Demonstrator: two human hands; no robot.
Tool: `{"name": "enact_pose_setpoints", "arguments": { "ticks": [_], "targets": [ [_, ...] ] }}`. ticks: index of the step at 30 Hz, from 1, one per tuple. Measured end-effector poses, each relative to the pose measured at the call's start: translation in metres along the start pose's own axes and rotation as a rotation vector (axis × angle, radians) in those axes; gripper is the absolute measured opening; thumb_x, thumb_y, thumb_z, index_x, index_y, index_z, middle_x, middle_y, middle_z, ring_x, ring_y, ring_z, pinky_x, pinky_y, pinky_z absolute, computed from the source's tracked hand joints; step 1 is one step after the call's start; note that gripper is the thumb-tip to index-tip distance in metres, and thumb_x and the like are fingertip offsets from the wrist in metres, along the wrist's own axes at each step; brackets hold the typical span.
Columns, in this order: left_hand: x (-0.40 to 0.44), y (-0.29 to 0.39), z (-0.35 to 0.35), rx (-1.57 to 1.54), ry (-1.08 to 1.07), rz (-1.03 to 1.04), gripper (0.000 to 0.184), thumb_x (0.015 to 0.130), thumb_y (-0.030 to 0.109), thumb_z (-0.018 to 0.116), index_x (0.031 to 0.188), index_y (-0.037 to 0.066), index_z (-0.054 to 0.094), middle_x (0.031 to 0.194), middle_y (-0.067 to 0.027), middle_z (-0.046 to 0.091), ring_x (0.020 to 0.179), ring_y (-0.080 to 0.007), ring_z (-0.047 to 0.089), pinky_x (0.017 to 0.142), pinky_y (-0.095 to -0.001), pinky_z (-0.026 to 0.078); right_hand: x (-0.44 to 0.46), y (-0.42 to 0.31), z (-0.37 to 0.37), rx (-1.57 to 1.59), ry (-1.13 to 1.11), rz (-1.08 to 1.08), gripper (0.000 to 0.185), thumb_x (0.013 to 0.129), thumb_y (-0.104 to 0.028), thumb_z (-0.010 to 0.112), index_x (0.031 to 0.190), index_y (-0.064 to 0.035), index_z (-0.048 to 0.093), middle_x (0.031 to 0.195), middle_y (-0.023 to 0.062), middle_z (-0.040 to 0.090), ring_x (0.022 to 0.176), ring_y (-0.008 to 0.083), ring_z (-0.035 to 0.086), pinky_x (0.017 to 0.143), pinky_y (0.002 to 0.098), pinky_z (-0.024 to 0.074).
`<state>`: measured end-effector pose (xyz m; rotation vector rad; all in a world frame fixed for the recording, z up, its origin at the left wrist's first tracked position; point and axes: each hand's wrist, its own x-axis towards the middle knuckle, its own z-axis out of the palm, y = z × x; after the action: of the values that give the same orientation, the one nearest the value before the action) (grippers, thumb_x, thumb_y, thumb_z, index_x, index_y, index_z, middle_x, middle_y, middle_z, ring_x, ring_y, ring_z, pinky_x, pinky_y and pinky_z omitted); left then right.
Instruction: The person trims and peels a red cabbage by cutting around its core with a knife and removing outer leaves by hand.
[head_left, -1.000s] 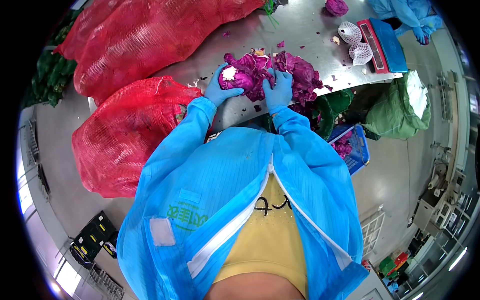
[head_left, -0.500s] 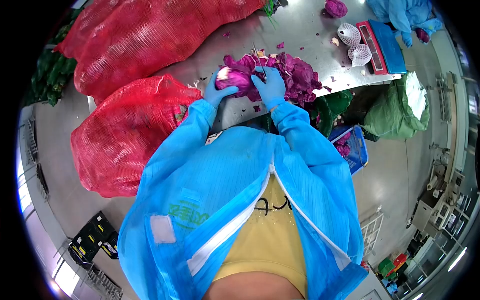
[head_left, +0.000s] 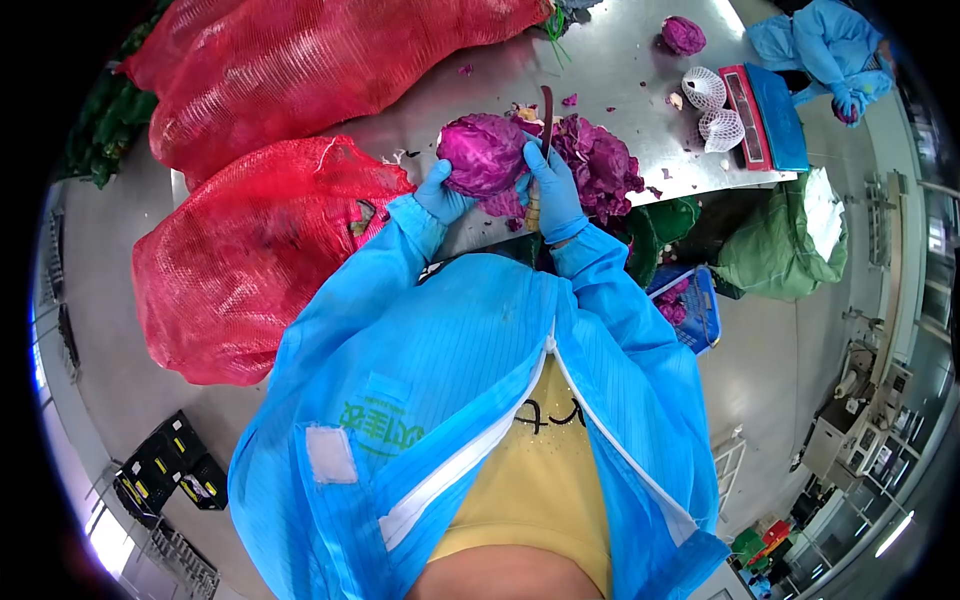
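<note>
A red cabbage (head_left: 480, 153) is held above the front edge of the metal table, its smooth purple side up. My left hand (head_left: 441, 196), in a blue glove, is closed around its lower left side. My right hand (head_left: 556, 192), gloved too, grips a knife (head_left: 547, 112) whose dark, narrow blade points away from me and whose light handle shows below the palm. The fingers of that hand also touch the cabbage's right side. Beside and behind it lies a heap of loose purple cabbage leaves (head_left: 603, 170).
Red mesh sacks (head_left: 255, 255) fill the left side. Another cabbage (head_left: 684, 36), white foam nets (head_left: 720, 130) and a blue folder (head_left: 776, 118) lie on the table (head_left: 610, 60). A blue crate (head_left: 703, 312) and green sack (head_left: 780, 245) stand at right. A co-worker (head_left: 825, 45) holds a cabbage.
The cabbage has been turned, so its pale patch is out of sight. The knife has swung: its handle and full blade now show beside my right palm. The view has shifted slightly.
</note>
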<state>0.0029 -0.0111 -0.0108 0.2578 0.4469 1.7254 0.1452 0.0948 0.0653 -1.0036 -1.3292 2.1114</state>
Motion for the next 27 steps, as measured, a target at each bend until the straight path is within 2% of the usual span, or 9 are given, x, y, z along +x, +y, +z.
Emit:
{"name": "enact_pose_setpoints", "arguments": {
  "ticks": [1,6,9,11,12,18,20,21,27],
  "targets": [
    [0.000,0.002,-0.003,-0.116,-0.095,-0.029,0.084,0.074,0.029,0.073,0.139,0.003,0.026,0.141,-0.0130,0.036,0.129,-0.0281,0.037,0.110,-0.0423,0.028,-0.001,0.002,-0.003,0.129,-0.073,0.054,0.049,0.086,-0.036,0.063,0.125,-0.0086,0.051,0.074,-0.0017,0.054,0.051,0.0065,0.049,0.044,0.0207,0.0396],
    [-0.007,0.014,0.004,0.142,-0.121,-0.042,0.081,0.077,0.032,0.070,0.140,0.009,0.026,0.138,-0.0129,0.038,0.128,-0.0294,0.038,0.107,-0.0477,0.030,-0.007,0.004,-0.012,0.297,-0.217,-0.034,0.051,0.088,-0.033,0.059,0.131,-0.0093,0.046,0.070,-0.0024,0.051,0.050,0.0062,0.047,0.046,0.0195,0.0392],
    [-0.014,0.011,-0.001,-0.096,-0.046,-0.165,0.073,0.085,0.047,0.056,0.140,0.012,0.024,0.137,-0.0169,0.037,0.124,-0.0384,0.041,0.097,-0.0646,0.035,-0.012,0.002,-0.015,0.095,-0.135,-0.163,0.062,0.079,-0.017,0.069,0.135,-0.0077,0.041,0.095,0.0006,0.059,0.052,0.0036,0.044,0.049,0.0184,0.0411],
    [-0.009,0.005,0.021,-0.107,0.107,-0.152,0.080,0.081,0.057,0.052,0.141,0.012,0.024,0.140,-0.0171,0.034,0.126,-0.0390,0.038,0.098,-0.0649,0.034,-0.015,0.004,-0.009,-0.079,-0.133,-0.247,0.073,0.070,-0.002,0.073,0.135,-0.0042,0.040,0.128,0.0100,0.053,0.053,0.0017,0.044,0.052,0.0168,0.0439],
    [-0.010,0.001,0.028,-0.121,0.252,-0.136,0.089,0.076,0.067,0.049,0.141,0.012,0.024,0.142,-0.0173,0.031,0.127,-0.0396,0.036,0.098,-0.0653,0.033,-0.018,0.004,-0.007,-0.102,-0.181,-0.252,0.072,0.072,-0.003,0.072,0.136,-0.0028,0.038,0.128,0.0115,0.053,0.054,0.0020,0.047,0.052,0.0165,0.0441],
    [-0.022,0.012,0.024,-0.221,0.211,-0.153,0.079,0.081,0.051,0.059,0.141,0.013,0.025,0.143,-0.0195,0.028,0.130,-0.0446,0.029,0.099,-0.0653,0.031,-0.005,0.012,-0.008,0.122,0.146,-0.154,0.043,0.080,-0.008,0.067,0.120,-0.0036,0.052,0.105,0.0092,0.063,0.054,0.0069,0.052,0.044,0.0199,0.0422],
    [-0.024,0.014,0.021,-0.414,0.039,-0.222,0.085,0.078,0.055,0.060,0.141,0.012,0.024,0.144,-0.0211,0.025,0.128,-0.0520,0.025,0.097,-0.0671,0.031,-0.001,0.017,-0.020,0.059,0.112,0.005,0.041,0.082,-0.016,0.068,0.118,-0.0029,0.054,0.099,0.0077,0.064,0.052,0.0065,0.051,0.044,0.0202,0.0419],
    [-0.025,0.018,0.030,-0.471,-0.017,-0.282,0.091,0.071,0.050,0.068,0.142,0.014,0.023,0.142,-0.0202,0.029,0.130,-0.0435,0.029,0.098,-0.0682,0.029,-0.004,0.013,-0.016,0.062,0.115,0.005,0.041,0.082,-0.016,0.068,0.118,-0.0029,0.054,0.099,0.0077,0.064,0.052,0.0065,0.051,0.044,0.0202,0.0419],
    [-0.028,0.027,0.030,-0.334,-0.092,-0.389,0.089,0.073,0.046,0.068,0.142,0.011,0.023,0.141,-0.0196,0.032,0.127,-0.0421,0.036,0.096,-0.0682,0.031,-0.013,0.013,-0.002,0.115,-0.148,-0.028,0.048,0.082,-0.023,0.069,0.123,-0.0040,0.054,0.070,-0.0014,0.057,0.050,0.0045,0.048,0.045,0.0207,0.0416]
  ]
}}
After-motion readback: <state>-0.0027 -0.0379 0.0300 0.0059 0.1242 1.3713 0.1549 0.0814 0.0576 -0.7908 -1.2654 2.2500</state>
